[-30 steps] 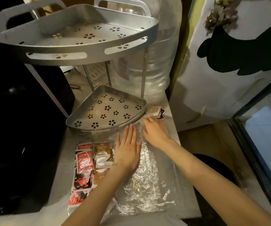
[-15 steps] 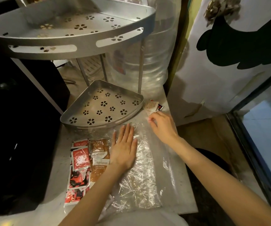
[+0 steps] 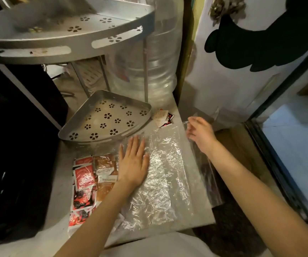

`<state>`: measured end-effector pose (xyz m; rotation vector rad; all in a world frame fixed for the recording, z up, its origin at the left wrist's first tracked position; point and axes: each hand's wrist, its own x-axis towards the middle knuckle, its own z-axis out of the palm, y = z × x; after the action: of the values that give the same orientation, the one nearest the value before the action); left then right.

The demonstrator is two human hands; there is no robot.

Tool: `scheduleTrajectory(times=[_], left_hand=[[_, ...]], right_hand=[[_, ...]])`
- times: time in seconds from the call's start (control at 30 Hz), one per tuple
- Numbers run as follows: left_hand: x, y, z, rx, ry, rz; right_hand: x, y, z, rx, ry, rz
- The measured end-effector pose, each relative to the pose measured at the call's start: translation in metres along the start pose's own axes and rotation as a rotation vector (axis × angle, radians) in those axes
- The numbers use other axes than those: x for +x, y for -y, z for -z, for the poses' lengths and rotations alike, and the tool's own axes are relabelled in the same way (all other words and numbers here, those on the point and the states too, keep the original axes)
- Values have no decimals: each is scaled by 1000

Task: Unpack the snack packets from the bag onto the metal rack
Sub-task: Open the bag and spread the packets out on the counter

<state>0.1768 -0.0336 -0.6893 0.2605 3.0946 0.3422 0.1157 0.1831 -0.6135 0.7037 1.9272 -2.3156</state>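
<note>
A clear plastic bag (image 3: 160, 175) lies flat on the grey counter. Several red and brown snack packets (image 3: 92, 179) sit inside its left part. My left hand (image 3: 133, 162) rests flat on the bag, fingers spread, just right of the packets. My right hand (image 3: 200, 134) is off the counter's right edge, pinching the bag's far right corner and lifting it. The metal rack's lower shelf (image 3: 86, 133) stands just beyond the bag with nothing on it; its upper shelf (image 3: 71, 43) overhangs at top left. Two or three loose packets (image 3: 163, 117) lie right of the lower shelf.
A big clear water bottle (image 3: 149, 67) stands behind the rack. A black appliance (image 3: 15, 145) borders the counter on the left. A white fridge door (image 3: 242, 58) with a dark sticker is at the right, past the counter's edge (image 3: 201, 164).
My right hand moved right from the loose packets to the bag's right corner and lifted it off the counter. My left hand stayed flat on the bag.
</note>
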Motion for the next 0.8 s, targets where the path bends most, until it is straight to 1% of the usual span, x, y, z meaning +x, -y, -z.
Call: scheduleTrajectory(times=[0.03, 0.1, 0.17, 0.2, 0.27, 0.3, 0.4, 0.5, 0.57, 0.63, 0.67, 0.7, 0.77, 0.8], left_hand=[[0, 0, 1, 13, -7, 1], [0, -1, 2, 25, -15, 2], [0, -1, 2, 38, -18, -2], [-1, -1, 2, 44, -16, -4], [-1, -2, 0, 43, -5, -4], [-1, -2, 0, 35, 4, -5], [0, 0, 0, 1, 35, -14], [0, 0, 0, -14, 64, -25], [0, 0, 3, -49, 82, -33], [3, 1, 10, -166, 125, -19], [5, 3, 16, -289, 160, 2], [6, 4, 26, -464, 187, 44], [5, 6, 48, -807, 190, 127], [3, 7, 60, -860, 169, 121]], right_hand=[[0, 0, 5, 65, 9, -92], [3, 0, 17, 95, 34, -245], [5, 1, 30, 87, 73, -322], [4, 2, 36, 53, 100, -323], [-1, 5, 48, -116, 163, -278], [-3, 4, 52, -229, 165, -240], [-8, -1, 62, -489, 26, -149], [-12, -11, 62, -575, -39, -81], [-14, -18, 58, -695, -73, 2], [-15, -21, 51, -897, -107, 111], [-16, -21, 47, -1024, -111, 156], [-16, -20, 42, -1175, -118, 193], [-19, -15, 28, -1456, -120, 275], [-21, -11, 19, -1527, -99, 331]])
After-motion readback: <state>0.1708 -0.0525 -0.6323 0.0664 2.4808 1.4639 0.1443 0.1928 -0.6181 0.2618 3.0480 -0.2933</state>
